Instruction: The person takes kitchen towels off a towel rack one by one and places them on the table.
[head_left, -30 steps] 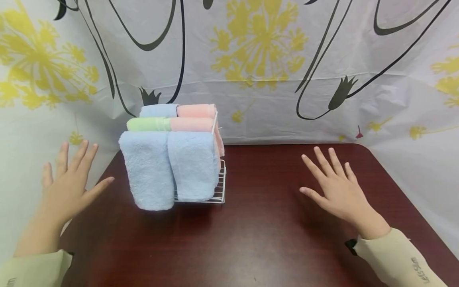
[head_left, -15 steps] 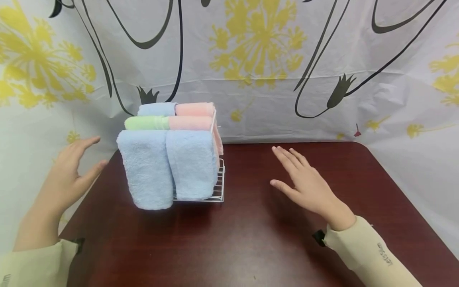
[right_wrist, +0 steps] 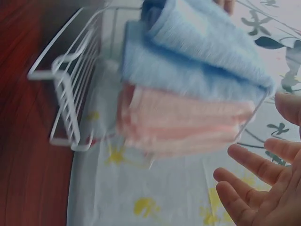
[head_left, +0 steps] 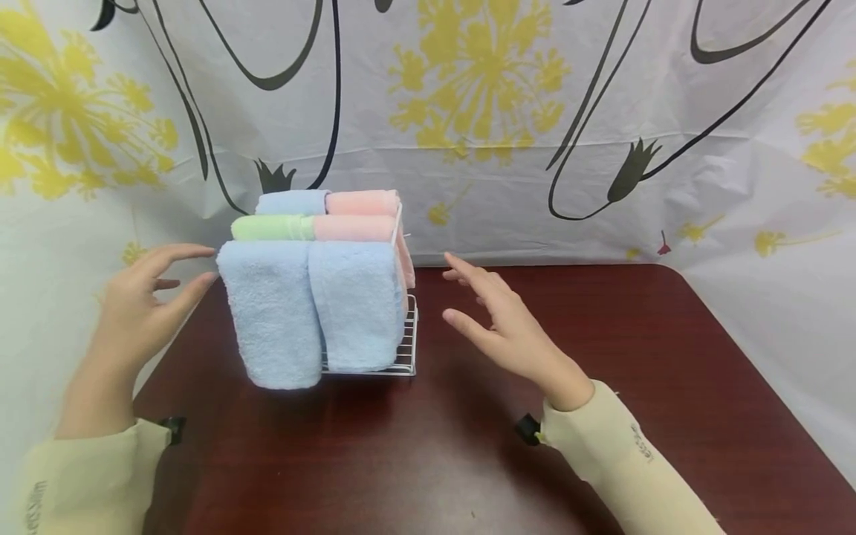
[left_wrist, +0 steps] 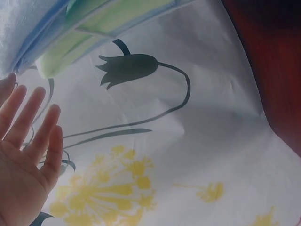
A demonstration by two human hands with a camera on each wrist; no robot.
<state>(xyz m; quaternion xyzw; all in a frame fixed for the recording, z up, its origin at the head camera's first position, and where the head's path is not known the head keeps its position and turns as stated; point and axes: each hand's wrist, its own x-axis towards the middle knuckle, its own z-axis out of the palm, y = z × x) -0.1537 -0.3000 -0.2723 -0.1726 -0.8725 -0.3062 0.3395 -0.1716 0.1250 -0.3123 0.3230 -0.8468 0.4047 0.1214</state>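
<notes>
A white wire rack (head_left: 409, 342) stands on the table, draped with folded towels. Two light blue towels (head_left: 274, 319) hang over its front. Behind them lie a green towel (head_left: 270, 227) and a pink towel (head_left: 354, 227), then another blue towel (head_left: 290, 201) and pink one (head_left: 361, 201) at the back. My left hand (head_left: 143, 305) holds nothing; its fingertips are close to the left edge of the front blue towel, and contact is unclear. On the other side, my right hand (head_left: 504, 331) is empty, relaxed fingers (right_wrist: 254, 165) pointing at the rack with a gap between.
The dark red-brown table (head_left: 428, 446) carries the rack left of centre. Behind and at both sides hangs a white sheet (head_left: 481, 200) with yellow flowers and dark stems. Both sleeves have a black device (head_left: 528, 429) at the cuff.
My right hand has moved left towards the rack. The left hand has turned and moved right, up to the towels. Spread fingers have drawn together on both hands. Rack and towels stay put.
</notes>
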